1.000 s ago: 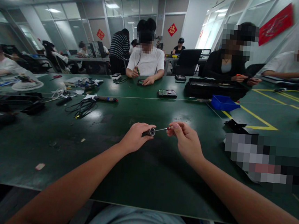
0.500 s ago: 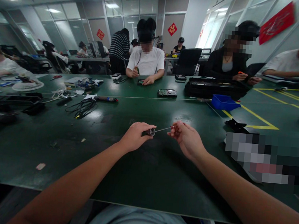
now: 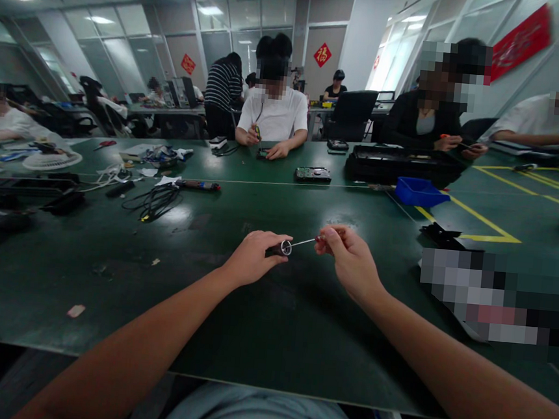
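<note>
Between thumb and fingers, my left hand (image 3: 250,258) grips a small dark cylindrical part (image 3: 284,248) whose round, silvery-rimmed end faces right. My right hand (image 3: 351,258) is closed on a screwdriver (image 3: 304,242) by its reddish handle, most of which the fingers cover. The thin metal shaft points left, and its tip reaches the round end of the cylinder. How deep the tip sits I cannot tell. Both hands are held just above the green table (image 3: 258,338).
A blue bin (image 3: 420,192) stands at the right beside a long black housing (image 3: 401,166). Ahead lies a circuit-board device (image 3: 312,173). Coiled black cable (image 3: 156,200) and a pen-like tool (image 3: 199,185) are at the left. A person in white (image 3: 273,114) works opposite.
My right hand has turned a little around the screwdriver handle and shifted slightly left. The left hand and the cylinder have hardly moved.
</note>
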Motion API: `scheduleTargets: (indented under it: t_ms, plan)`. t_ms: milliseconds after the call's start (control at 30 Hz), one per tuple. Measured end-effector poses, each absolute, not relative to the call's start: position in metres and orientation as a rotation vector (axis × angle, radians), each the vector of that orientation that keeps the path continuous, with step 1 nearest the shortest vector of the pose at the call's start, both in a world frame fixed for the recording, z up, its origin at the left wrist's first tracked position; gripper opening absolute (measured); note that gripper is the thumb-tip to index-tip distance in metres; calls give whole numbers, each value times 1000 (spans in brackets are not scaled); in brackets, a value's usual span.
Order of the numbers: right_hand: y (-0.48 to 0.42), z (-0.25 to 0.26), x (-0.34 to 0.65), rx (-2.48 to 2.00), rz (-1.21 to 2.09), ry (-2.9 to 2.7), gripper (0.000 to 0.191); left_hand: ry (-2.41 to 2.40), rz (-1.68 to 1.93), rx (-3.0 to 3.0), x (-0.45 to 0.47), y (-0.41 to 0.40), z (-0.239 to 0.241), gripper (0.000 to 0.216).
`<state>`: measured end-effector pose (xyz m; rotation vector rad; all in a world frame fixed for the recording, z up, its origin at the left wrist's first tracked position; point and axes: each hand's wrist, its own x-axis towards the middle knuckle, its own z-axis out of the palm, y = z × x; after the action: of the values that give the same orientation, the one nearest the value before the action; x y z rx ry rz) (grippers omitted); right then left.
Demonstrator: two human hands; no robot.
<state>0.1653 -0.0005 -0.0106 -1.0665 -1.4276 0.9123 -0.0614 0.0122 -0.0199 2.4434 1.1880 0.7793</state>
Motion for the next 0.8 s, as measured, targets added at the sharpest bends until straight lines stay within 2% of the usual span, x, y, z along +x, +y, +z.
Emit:
scheduleTargets:
  t_ms: [233, 500, 700, 800]
  plan:
    - [-8, 5, 168, -1225, 750, -1598, 29, 1241, 717, 2429, -61, 10, -18, 43]
    - [-10, 2, 169, -1179, 665, -1749, 14, 1273, 691, 2419, -63, 9, -17, 43]
    - [-10, 5, 169, -1288, 660, -1760, 34, 1241, 718, 2432, -64, 10, -21, 43]
    - [-10, 3, 169, -1276, 665, -1749, 30, 1227, 719, 2433, -64, 11, -23, 44]
